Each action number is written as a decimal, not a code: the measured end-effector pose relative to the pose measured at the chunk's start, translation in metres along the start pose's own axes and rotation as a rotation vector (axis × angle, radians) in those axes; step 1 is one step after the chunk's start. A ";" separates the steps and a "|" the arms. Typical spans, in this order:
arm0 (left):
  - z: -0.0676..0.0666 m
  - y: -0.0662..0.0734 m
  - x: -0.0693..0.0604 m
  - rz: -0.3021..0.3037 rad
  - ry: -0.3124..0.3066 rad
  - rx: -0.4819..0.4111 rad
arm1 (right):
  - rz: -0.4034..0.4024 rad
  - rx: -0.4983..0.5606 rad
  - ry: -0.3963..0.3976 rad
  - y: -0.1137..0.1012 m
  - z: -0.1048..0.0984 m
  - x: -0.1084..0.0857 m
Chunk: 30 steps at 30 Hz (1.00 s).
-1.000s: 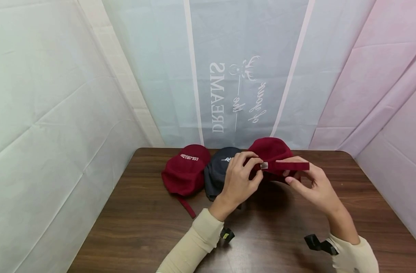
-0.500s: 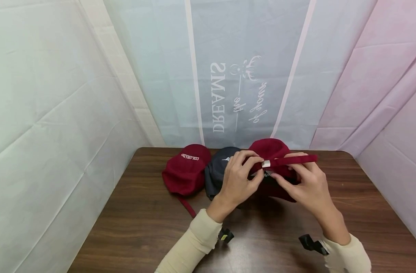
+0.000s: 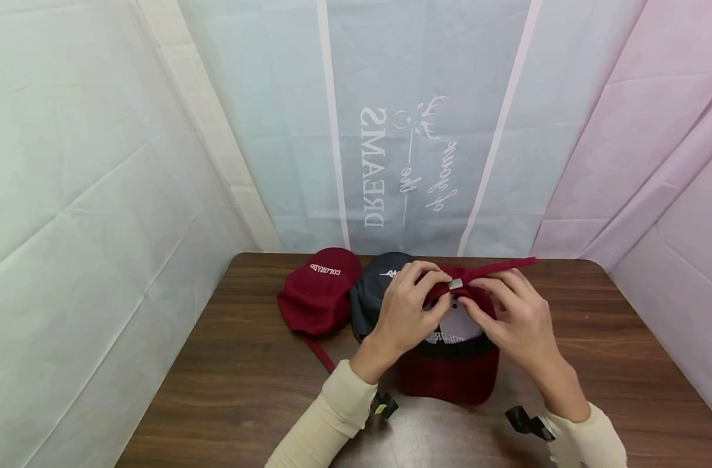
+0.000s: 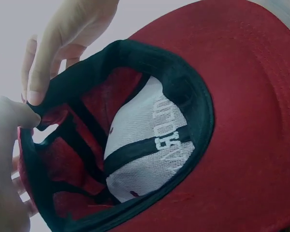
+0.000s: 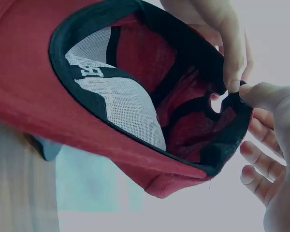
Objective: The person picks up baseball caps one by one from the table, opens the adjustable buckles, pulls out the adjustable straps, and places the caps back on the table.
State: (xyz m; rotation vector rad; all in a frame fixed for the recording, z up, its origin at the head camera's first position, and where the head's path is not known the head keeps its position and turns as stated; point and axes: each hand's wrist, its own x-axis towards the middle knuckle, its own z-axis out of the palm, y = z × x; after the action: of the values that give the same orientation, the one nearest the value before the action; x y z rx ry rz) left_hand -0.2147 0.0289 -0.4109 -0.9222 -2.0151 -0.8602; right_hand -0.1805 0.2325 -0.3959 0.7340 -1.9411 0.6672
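Both hands hold a dark red baseball cap (image 3: 449,377) above the table, its hollow inside and brim turned toward the head camera. My left hand (image 3: 407,305) pinches the back band beside a small metal buckle (image 3: 455,284). On the other side of the buckle my right hand (image 3: 520,312) pinches the band between thumb and fingers. A loose red strap end (image 3: 502,265) sticks out to the right above the right hand. The wrist views show the cap's black sweatband (image 4: 203,106) and white mesh backing (image 5: 130,106) with reversed lettering.
Farther left on the wooden table (image 3: 216,390) lies another red cap (image 3: 321,292) with white lettering and a trailing strap. Between it and my left hand sits a dark blue cap (image 3: 364,299), partly hidden. Fabric curtains (image 3: 286,130) enclose the table's back and sides.
The held cap has tipped so its brim swings down toward me and its inside shows. My right hand has shifted left, close to the buckle; the left hand stays nearly in place.
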 end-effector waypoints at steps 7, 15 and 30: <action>-0.001 -0.002 -0.002 0.001 -0.017 0.007 | 0.063 0.002 0.002 -0.001 0.008 -0.007; -0.003 0.001 -0.002 -0.006 -0.060 -0.016 | 0.061 0.031 0.054 -0.002 0.013 -0.008; -0.006 0.005 -0.004 -0.090 -0.172 -0.255 | 0.008 0.047 0.090 -0.003 0.019 -0.009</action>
State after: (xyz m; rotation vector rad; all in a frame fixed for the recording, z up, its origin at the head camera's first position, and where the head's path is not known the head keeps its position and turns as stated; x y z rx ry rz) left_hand -0.2069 0.0253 -0.4105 -1.0838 -2.1396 -1.1418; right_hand -0.1852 0.2187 -0.4117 0.7129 -1.8524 0.7408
